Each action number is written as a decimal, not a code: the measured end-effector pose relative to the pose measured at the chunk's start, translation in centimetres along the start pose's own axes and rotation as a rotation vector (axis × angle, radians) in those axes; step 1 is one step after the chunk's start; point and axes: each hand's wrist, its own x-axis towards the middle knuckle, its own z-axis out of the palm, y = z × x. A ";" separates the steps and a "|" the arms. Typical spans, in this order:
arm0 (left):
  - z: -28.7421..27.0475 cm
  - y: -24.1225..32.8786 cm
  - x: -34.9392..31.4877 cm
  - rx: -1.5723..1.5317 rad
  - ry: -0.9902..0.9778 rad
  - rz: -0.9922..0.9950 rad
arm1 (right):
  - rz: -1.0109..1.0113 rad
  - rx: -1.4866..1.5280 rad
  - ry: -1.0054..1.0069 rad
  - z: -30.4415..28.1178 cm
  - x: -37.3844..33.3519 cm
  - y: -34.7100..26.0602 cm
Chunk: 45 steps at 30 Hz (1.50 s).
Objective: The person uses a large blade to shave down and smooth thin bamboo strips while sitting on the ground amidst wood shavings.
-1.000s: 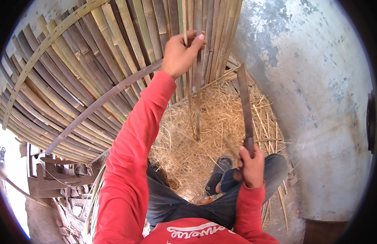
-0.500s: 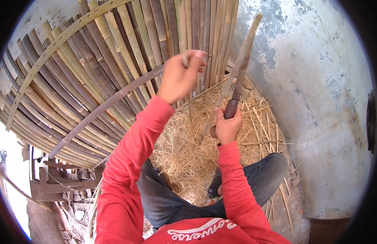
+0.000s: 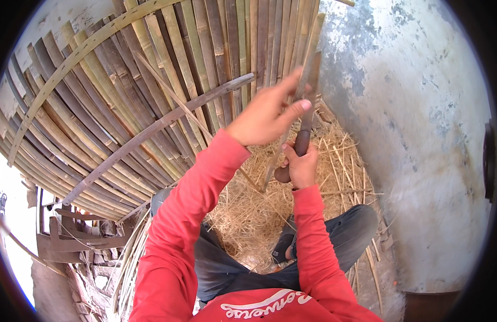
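Left hand [image 3: 267, 115]: pinching a thin bamboo strip [image 3: 283, 137] between thumb and fingertips, up near the strip's top end; the arm in a red sleeve is reaching up from below.
Right hand [image 3: 301, 163]: clenching the dark rounded handle of a long knife [image 3: 307, 102], just below the left hand; the blade is pointing up alongside the strip.
Bamboo strip: running from the left hand down past the knife handle toward the straw pile [image 3: 291, 209]; strip and blade are lying close together, whether touching I cannot tell.
How the strip is likely handling: light, springy, stiff along its length but bending readily sideways; the edges are probably sharp and splintery, so holding it on the flat faces looks safest.
Where to hold: near the blade for control, fingers kept behind the cutting edge.
Knife: looking heavy and rigid; the thick handle is giving a full-fist hold.
Bamboo panel [image 3: 152, 91]: leaning behind the strip, up and to its left, made of many flat slats with curved crosspieces.
Wall [image 3: 414, 134]: grey and patchy, standing to the right of the strip.
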 end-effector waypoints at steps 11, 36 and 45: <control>0.3 -3.8 2.5 0.293 0.419 0.047 | 0.037 -0.086 0.088 -1.5 -5.3 -3.0; -3.5 -6.6 2.9 0.518 0.443 0.014 | 0.137 -0.819 -0.177 -2.6 -15.4 7.8; -5.6 -7.3 3.4 0.527 0.413 -0.092 | 0.840 0.185 -0.130 -3.4 -9.3 -2.6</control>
